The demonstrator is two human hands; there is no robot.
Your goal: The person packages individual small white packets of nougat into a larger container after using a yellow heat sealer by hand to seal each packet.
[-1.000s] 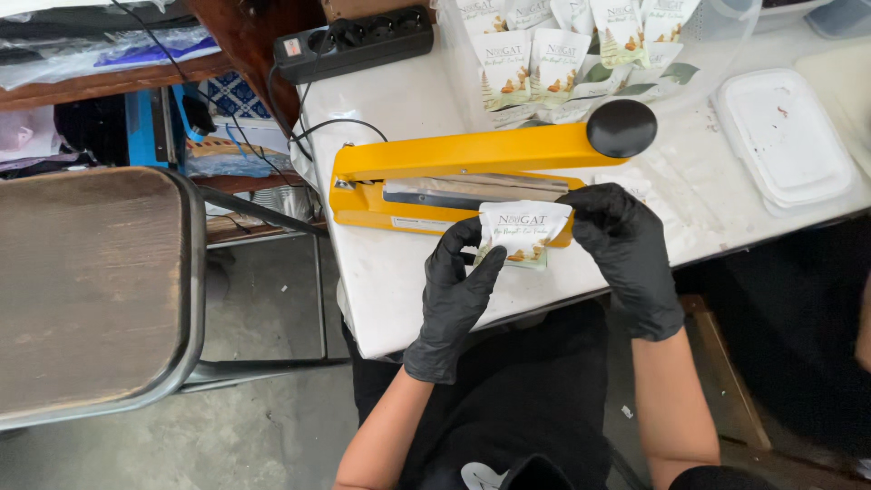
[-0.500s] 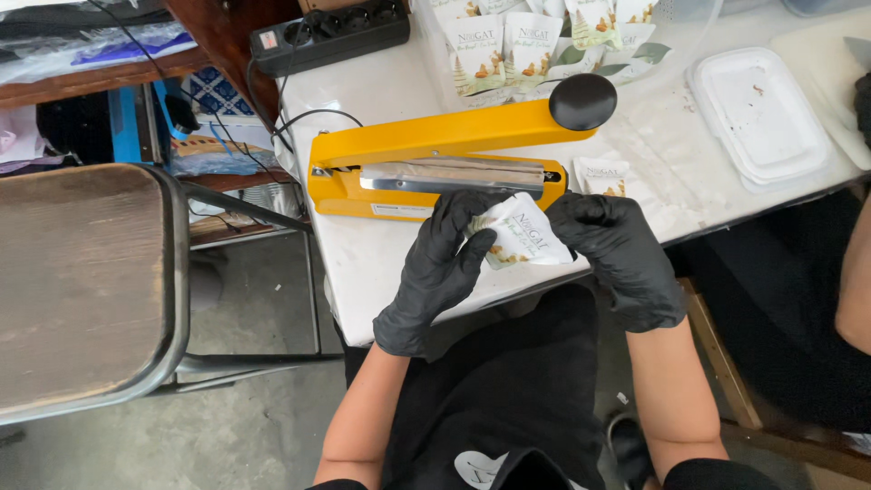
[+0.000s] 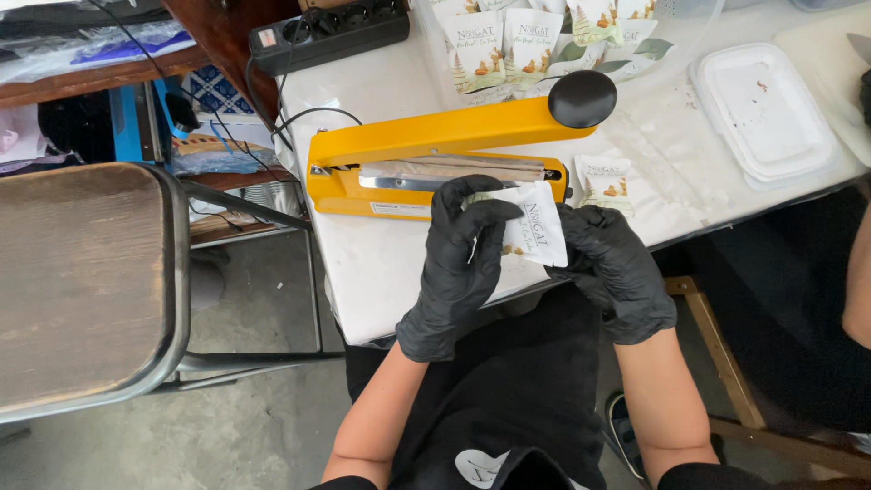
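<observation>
head view — glossy flat white pouch (image 3: pixel 535 229) between black-gloved hands

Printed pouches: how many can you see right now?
6, possibly more hidden. One pouch is held between the left hand and right hand; one lies by the yellow sealer; four stand behind it.

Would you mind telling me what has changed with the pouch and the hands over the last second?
The white pouch has come away from the yellow heat sealer, drawn back toward the person and turned at an angle. Left hand and right hand still hold it. The sealer arm stays down; the pouches behind it look unmoved.
</observation>
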